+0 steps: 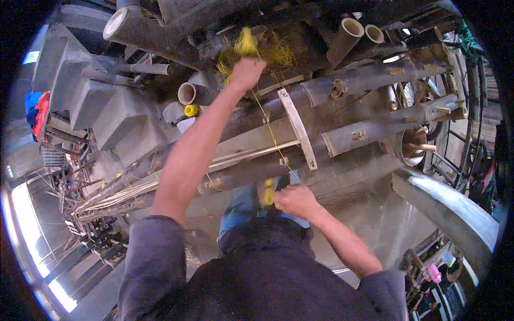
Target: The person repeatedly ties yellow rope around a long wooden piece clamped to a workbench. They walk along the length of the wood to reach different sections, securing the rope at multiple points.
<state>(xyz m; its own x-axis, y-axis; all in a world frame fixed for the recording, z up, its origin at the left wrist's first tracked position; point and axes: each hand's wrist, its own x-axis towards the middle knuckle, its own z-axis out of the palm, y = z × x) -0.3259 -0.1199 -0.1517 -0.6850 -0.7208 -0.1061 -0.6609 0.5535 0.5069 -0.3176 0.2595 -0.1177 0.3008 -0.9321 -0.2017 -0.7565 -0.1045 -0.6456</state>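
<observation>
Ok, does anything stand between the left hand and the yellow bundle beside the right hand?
Yes: the upper dark pole and lower dark pole cross between the left hand and the yellow bundle beside the right hand; a yellow cord spans both.

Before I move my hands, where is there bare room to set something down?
Bare floor shows right of the right hand, between the nearer pole and the grey slab. Crowded: around the left hand, among yellow strands and tubes.

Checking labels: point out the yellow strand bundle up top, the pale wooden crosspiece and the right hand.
Yellow strand bundle (246, 43): head view, middle of its dense tuft.
Pale wooden crosspiece (298, 127): head view, mid-length.
Right hand (294, 201): head view, back of the fist.
</observation>
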